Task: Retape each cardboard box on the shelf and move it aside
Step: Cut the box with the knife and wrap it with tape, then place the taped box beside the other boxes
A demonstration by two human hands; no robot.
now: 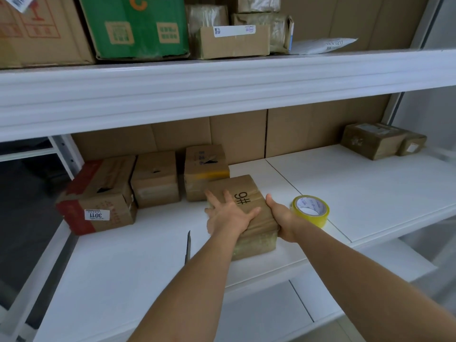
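A small cardboard box marked "9#" lies on the white middle shelf. My left hand lies on its top and left side with fingers spread. My right hand grips its right side, thumb on top. A roll of yellowish clear tape stands on the shelf just right of my right hand. A dark utility knife lies on the shelf left of my left forearm. Three more boxes stand behind at the left: a red-edged one, a middle one and a taller one.
Two taped boxes sit at the far right of the same shelf. The upper shelf overhangs, loaded with a green box, brown boxes and a white mailer. Cardboard sheets line the back. A lower shelf shows below.
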